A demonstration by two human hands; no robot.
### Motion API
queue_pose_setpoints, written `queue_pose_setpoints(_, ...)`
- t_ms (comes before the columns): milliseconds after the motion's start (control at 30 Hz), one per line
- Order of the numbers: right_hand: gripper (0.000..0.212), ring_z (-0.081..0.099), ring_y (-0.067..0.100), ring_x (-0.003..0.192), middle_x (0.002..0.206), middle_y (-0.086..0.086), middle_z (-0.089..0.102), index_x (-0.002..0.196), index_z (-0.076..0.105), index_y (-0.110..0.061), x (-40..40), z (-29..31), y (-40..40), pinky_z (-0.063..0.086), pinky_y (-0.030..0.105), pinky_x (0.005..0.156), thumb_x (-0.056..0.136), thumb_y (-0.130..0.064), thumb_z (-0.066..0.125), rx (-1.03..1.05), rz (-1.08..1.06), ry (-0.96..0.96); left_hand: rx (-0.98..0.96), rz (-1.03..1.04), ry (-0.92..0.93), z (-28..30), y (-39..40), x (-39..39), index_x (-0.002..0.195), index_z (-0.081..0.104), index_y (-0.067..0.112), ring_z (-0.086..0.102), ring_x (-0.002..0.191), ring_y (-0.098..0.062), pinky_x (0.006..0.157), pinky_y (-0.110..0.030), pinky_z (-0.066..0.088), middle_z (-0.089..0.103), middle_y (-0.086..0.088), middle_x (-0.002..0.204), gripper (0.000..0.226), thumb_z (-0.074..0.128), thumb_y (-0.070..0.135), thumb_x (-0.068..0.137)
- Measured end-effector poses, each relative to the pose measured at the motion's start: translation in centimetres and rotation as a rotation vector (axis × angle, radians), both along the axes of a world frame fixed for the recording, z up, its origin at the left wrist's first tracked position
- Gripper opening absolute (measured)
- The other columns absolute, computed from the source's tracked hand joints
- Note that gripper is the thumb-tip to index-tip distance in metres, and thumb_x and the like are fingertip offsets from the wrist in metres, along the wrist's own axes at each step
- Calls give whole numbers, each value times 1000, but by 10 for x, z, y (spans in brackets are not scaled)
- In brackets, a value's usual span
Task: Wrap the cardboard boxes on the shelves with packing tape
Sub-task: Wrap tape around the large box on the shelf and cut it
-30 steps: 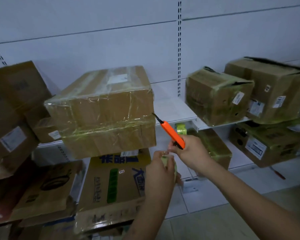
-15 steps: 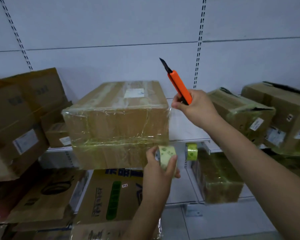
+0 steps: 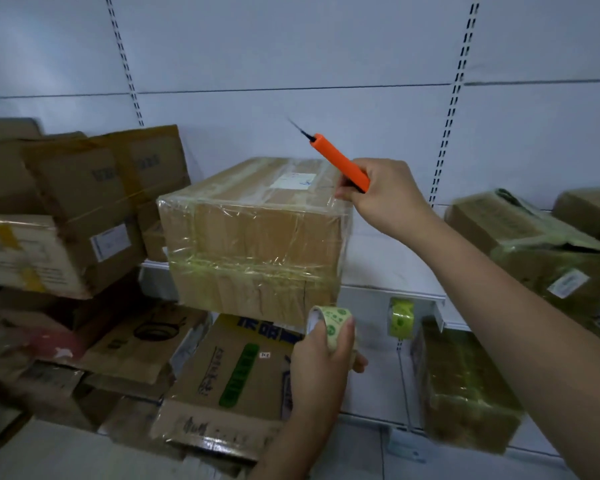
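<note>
The left hand (image 3: 321, 358) grips a tape roll (image 3: 331, 323) just below the front right corner of the wrapped box (image 3: 253, 233), which overhangs the shelf (image 3: 392, 271) edge. The right hand (image 3: 388, 195) holds an orange knife (image 3: 340, 162) over the box's right top edge, blade angled up, probably kept away from the tape.

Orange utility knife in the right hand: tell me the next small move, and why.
Probably lower the orange utility knife and set it on the white shelf. The right hand holds it blade-up above the tape-wrapped cardboard box, while the left hand grips the green-printed tape roll, seemingly with no strip running to the box. Wrapping further likely needs a free hand.
</note>
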State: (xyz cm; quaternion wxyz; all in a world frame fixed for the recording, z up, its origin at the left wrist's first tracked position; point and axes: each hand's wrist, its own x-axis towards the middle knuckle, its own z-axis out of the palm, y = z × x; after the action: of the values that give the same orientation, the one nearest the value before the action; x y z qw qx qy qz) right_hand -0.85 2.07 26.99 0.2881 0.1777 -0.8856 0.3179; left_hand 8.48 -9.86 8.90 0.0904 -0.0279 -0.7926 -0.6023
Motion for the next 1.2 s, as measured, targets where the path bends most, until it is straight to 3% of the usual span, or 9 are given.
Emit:
queue_pose_setpoints(100,12,63,13,78,74,-11,65,78,66,-26,-10,6,1,51,32,76,85,-18,71,113,45,5,169,-5,-28,2,19,4,119,60,6,74,66,-21,67,-44,62,75,-2,76,37,55,37,100)
queue_pose_setpoints(200,4,63,18,81,79,-4,69,81,69,-21,-19,5,5,52,39,80,84,-20,71,153,83,7,279,-42,-38,3,34,13,105,62,10,73,72,-30,74,-47,61,74,-13,78,18,52,25,102)
queue_pose_setpoints(367,2,62,16,77,75,-8,66,85,70,-19,-22,-1,6,51,34,75,85,-17,70,161,166,5,275,4,-9,3,43,32,107,60,8,73,71,-19,66,-22,56,75,-11,77,12,49,13,102)
queue_pose_setpoints(500,4,59,16,75,73,-9,61,82,68,-20,-26,-1,4,44,28,63,85,-17,67,176,136,21,200,58,30,4,45,35,104,62,12,73,74,-17,77,-33,59,76,-5,76,12,51,18,102)
queue_pose_setpoints(700,2,64,20,80,83,1,70,84,70,-18,-43,-7,0,54,37,78,84,-19,68,141,96,-38,167,84,45,10,46,38,108,61,15,74,77,-16,83,-38,58,76,-2,78,14,52,23,102)
queue_pose_setpoints(933,4,65,10,74,76,-8,68,89,70,-18,-62,-36,2,54,29,79,87,-14,70,-318,269,-259,196,109,11,10,46,29,107,62,13,74,73,-16,71,-22,56,76,-6,77,14,52,21,102)
queue_pose_setpoints(1067,23,62,5,69,90,-4,67,115,68,-16,-56,-50,-1,48,14,59,93,-12,66,-623,379,-322,267,93,-20,8,48,25,105,63,7,73,72,-22,72,-30,58,75,-11,76,15,52,18,101)
queue_pose_setpoints(1133,28,55,-6,58,96,-4,69,122,68,-16,-54,-57,-2,41,9,51,94,-21,66,-653,377,-360,288,97,-39,6,47,25,105,63,6,73,70,-22,67,-27,57,75,-12,75,15,52,16,101)
queue_pose_setpoints(1200,29,55,-7,57,97,-5,72,120,70,-17,-56,-62,-1,42,10,55,93,-25,68,-636,353,-336,329,94,-61,6,47,25,105,63,3,72,68,-21,62,-24,55,74,-14,75,16,52,14,101)
